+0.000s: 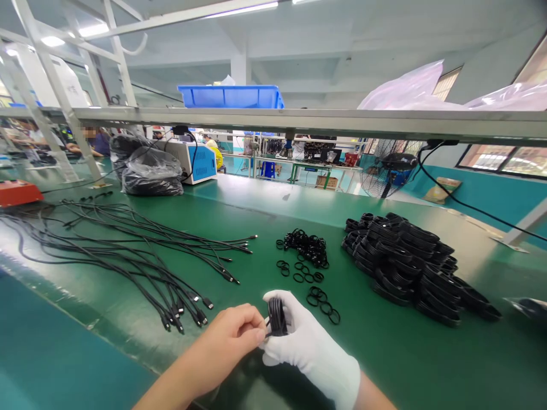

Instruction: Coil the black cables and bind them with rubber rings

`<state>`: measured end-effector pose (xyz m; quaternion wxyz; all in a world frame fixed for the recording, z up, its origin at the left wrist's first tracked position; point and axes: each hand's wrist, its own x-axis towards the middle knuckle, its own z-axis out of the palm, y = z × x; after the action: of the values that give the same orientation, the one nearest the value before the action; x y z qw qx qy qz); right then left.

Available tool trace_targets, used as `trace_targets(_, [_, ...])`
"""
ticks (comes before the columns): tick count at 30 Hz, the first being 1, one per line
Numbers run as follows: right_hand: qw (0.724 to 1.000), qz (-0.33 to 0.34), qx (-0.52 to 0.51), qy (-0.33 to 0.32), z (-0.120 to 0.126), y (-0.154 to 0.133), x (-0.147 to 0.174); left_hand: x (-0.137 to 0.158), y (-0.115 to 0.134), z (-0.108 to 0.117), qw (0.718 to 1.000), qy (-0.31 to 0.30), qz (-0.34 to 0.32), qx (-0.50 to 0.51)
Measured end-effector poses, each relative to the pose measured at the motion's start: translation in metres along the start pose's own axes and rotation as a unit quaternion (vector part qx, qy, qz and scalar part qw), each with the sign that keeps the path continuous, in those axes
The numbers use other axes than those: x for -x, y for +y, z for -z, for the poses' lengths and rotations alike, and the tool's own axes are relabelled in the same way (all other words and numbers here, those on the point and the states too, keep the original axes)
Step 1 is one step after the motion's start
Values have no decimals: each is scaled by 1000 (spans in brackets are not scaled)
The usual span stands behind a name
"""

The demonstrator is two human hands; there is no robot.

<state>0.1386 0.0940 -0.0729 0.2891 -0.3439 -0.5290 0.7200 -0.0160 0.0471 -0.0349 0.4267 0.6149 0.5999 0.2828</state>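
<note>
A black cable wound into a small coil (277,316) stands on edge between the fingers and thumb of my right hand (305,341), which wears a white glove. My bare left hand (234,336) is closed at the coil's left side, its thumb and fingers pinching a short stretch of the same cable; the exact end is hidden. Just beyond the hands lie loose black rubber rings (317,296), with a heap of more rings (305,246) behind them. To the left, straight black cables (171,285) with metal-tipped plugs spread over the green table (239,213).
A large pile of coiled black cables (401,262) sits at the right. Bagged black goods (151,171) and a blue-white machine (199,162) stand at the back left. Overhead, a shelf (316,118) bears a blue bin (231,97). An orange box (19,192) is far left.
</note>
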Motion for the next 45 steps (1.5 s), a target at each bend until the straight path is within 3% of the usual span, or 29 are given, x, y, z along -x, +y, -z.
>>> trace_targets(4, [995,-40,-73,-48,-1,-10,6,-3,-4,5,996,1,-3,90])
trace_targets(6, [989,-61,-117,-59,-2,-14,8,-3,-4,5,989,39,-5,141])
trace_targets(9, [984,-66,-146,-77,-2,-12,7,-3,1,-2,986,107,-8,125])
trace_targets(14, [991,-15,-104,-80,-3,-3,0,-6,4,-18,979,56,23,195])
trace_targets(18, [985,-47,-126,-110,-4,-4,2,-9,-1,-19,974,27,5,227])
trace_targets(22, [987,-27,-122,-98,-1,-3,4,-9,-4,-15,982,18,-7,188])
trace_targets(26, [977,-40,-167,-128,1,-2,4,-10,-5,-12,972,-12,-20,236])
trace_targets(28, [979,-49,-167,-108,0,-3,5,-10,-6,-12,978,21,-18,207])
trace_targets(30, [982,-57,-157,-88,-3,-6,6,-8,-7,-14,985,112,-33,126])
trace_targets(33, [984,-57,-137,-95,-7,-9,5,-5,-11,-21,968,228,-104,9])
trace_targets(36, [983,-47,-136,-114,-8,-9,3,-5,-13,-28,953,259,-147,-52])
trace_targets(45, [976,-32,-165,-141,-8,-8,2,-9,-12,-30,946,295,-125,-50])
